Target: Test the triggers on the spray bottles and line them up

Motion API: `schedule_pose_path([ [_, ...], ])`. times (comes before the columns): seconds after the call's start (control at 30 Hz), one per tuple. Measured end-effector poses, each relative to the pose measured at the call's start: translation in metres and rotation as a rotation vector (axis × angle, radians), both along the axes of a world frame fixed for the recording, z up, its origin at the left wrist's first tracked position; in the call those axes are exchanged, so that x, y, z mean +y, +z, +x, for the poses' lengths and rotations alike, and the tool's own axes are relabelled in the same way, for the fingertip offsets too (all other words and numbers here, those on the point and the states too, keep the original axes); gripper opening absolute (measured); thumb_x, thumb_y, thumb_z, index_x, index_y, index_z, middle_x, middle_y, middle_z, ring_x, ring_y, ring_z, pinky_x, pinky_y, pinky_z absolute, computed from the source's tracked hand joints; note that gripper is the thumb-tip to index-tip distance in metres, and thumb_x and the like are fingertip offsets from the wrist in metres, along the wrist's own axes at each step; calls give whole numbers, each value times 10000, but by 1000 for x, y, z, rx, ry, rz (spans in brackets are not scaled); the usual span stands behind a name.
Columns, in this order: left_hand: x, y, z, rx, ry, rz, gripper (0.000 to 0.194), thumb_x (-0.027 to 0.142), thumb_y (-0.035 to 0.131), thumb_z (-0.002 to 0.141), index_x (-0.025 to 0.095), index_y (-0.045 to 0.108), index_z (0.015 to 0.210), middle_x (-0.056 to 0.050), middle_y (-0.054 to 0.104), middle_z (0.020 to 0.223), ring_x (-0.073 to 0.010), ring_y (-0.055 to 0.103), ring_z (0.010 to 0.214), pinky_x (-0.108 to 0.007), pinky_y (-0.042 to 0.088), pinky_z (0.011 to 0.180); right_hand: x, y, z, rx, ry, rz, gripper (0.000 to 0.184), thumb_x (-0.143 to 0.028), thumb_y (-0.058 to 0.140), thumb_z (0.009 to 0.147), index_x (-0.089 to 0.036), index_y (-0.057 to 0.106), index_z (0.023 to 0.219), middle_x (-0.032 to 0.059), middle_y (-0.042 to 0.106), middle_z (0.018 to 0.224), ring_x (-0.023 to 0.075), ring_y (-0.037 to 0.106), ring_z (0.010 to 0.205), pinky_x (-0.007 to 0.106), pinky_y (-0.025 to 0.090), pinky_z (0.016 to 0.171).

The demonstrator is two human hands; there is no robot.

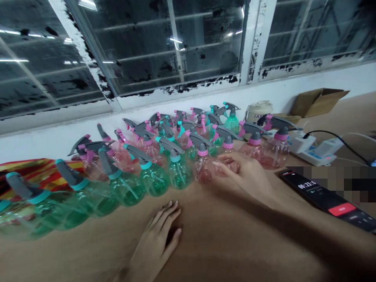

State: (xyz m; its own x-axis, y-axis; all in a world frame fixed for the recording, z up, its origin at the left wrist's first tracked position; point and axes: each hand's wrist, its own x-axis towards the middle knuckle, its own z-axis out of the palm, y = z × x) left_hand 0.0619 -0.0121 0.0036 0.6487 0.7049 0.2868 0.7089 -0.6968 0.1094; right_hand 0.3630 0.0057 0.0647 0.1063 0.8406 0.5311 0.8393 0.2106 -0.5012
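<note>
My right hand (248, 174) is closed around the body of a pink spray bottle (228, 145) with a grey and pink trigger head. That bottle stands upright in the front row. Directly to its left is another pink spray bottle (203, 168), and beyond that a green spray bottle (179, 172) with a turquoise collar. Flat on the tabletop, fingers stretched out, my left hand (157, 241) lies in front of the row and touches no bottle.
More green bottles (127, 190) line the left, with several pink and green ones crowded behind. A phone (326, 199) showing a timer lies right of my forearm. Behind it are a power strip (317, 156) with cables and a cardboard box (319, 102). Windows rise behind.
</note>
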Motion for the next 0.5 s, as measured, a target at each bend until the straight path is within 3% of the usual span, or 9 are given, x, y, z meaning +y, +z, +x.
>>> schedule_pose_path([
  [0.07, 0, 1, 1, -9, 14, -4, 386, 321, 456, 940, 244, 424, 1317, -53, 497, 1367, -237, 464, 1252, -447, 416, 1013, -5, 0, 16, 48, -32, -7, 303, -483, 508, 866, -216, 627, 944, 65, 715, 901, 237, 679, 762, 384, 517, 681],
  [0.17, 1, 2, 1, -24, 31, -7, 382, 323, 459, 938, 246, 429, 1310, -54, 511, 1353, -239, 487, 1232, -448, 425, 1003, -1, -2, 36, 42, -154, -24, 440, -582, 517, 811, -175, 547, 973, 116, 694, 848, 280, 665, 694, 415, 499, 614],
  [0.3, 2, 4, 1, -43, 34, -18, 375, 317, 463, 935, 251, 430, 1303, -51, 522, 1340, -236, 498, 1221, -446, 426, 1000, 10, -5, 43, 30, -164, -12, 566, -627, 509, 785, -147, 466, 1082, 191, 671, 992, 358, 658, 863, 459, 497, 676],
  [0.5, 2, 7, 3, -64, 51, -32, 377, 311, 472, 925, 254, 439, 1296, -51, 536, 1323, -231, 526, 1192, -412, 442, 986, 24, -6, 30, -12, -152, -103, 645, -583, 505, 802, -126, 420, 1250, 206, 661, 1070, 393, 627, 984, 497, 495, 735],
])
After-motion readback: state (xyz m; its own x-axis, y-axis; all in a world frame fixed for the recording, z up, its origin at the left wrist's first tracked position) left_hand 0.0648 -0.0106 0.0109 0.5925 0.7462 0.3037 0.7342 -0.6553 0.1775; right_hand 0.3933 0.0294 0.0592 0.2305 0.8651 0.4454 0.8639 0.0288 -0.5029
